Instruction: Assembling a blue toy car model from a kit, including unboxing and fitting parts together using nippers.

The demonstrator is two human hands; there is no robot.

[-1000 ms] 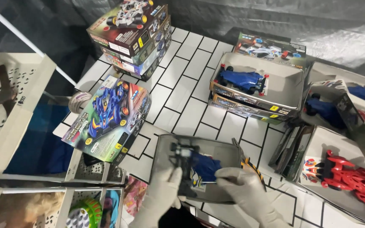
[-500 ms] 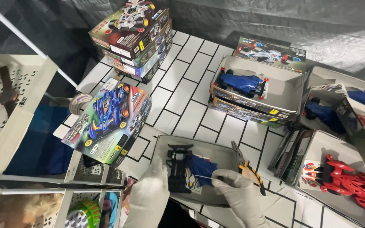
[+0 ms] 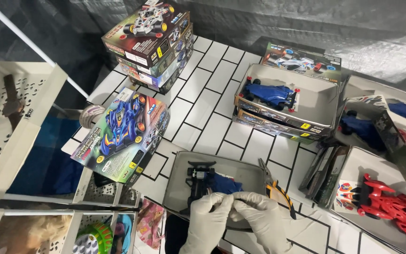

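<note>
1. White tiled tabletop (image 3: 212, 101), model car boxes around.
2. Gloved left hand (image 3: 210, 221) and gloved right hand (image 3: 261, 221) meet, fingers pinched on a small part, too small to tell.
3. Black toy car chassis (image 3: 198, 181) lies in grey open box (image 3: 175, 181), just beyond both hands.

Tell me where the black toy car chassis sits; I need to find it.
In the head view it lies low and centre, in the grey tray, just above the gloved hands, left and right: black chassis.

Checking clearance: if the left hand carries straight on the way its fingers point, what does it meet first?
Probably the right hand: the gloved left hand points up-right and their fingertips already meet above the black toy car chassis in the grey box tray. Depth unclear.
</note>
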